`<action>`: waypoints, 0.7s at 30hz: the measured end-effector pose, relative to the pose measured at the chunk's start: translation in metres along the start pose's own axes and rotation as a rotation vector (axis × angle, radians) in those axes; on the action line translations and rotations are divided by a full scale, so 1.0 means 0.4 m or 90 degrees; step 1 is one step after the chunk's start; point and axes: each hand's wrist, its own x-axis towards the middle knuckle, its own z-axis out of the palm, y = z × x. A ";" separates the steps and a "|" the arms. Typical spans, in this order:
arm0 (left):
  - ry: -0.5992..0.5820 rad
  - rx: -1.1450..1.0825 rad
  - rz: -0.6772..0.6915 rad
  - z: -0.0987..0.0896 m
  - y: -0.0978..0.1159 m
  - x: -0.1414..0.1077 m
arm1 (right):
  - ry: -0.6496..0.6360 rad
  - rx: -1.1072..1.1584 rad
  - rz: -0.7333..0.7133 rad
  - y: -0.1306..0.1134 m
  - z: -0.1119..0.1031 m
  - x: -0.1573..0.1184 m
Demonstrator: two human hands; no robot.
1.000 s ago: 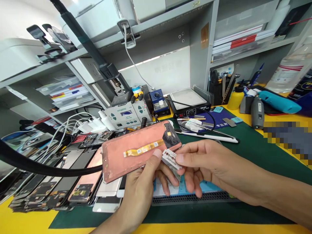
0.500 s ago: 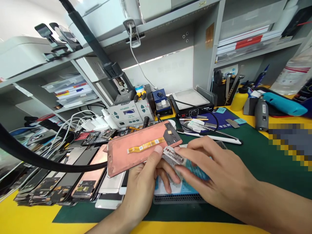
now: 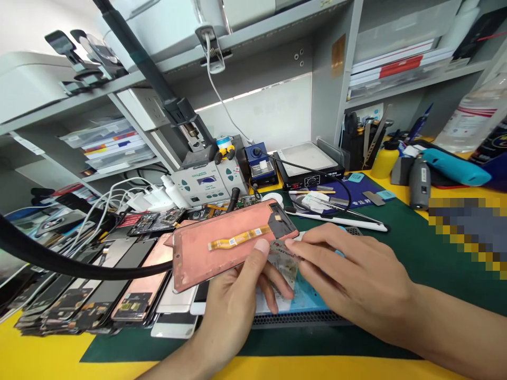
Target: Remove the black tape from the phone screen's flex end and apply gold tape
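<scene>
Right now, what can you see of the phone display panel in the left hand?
The phone display panel shows its salmon-pink back, with a dark patch at one corner and a yellow flex ribbon cable lying across it. It is tilted above a row of phones, gripped at its lower edge by the left hand, with the thumb on top.

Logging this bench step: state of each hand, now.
Left hand: closed, holding a flat copper-pink phone screen.
Right hand: closed, pinching a small clear labelled plastic packet.
</scene>
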 end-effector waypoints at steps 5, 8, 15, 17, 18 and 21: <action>0.000 0.000 0.009 -0.003 -0.008 -0.001 | 0.076 0.125 0.116 -0.006 0.002 0.016; -0.004 -0.003 0.016 -0.003 -0.009 -0.001 | 0.078 0.131 0.121 -0.005 0.004 0.021; 0.004 0.006 0.024 0.006 0.006 0.001 | 0.085 0.134 0.147 -0.007 -0.002 0.027; 0.004 0.010 0.028 0.007 0.007 0.001 | 0.082 0.143 0.154 -0.008 -0.004 0.028; 0.002 0.011 0.029 0.008 0.006 0.001 | 0.079 0.145 0.157 -0.008 -0.004 0.028; 0.007 -0.005 0.035 0.008 0.004 0.001 | 0.071 0.150 0.169 -0.007 -0.005 0.029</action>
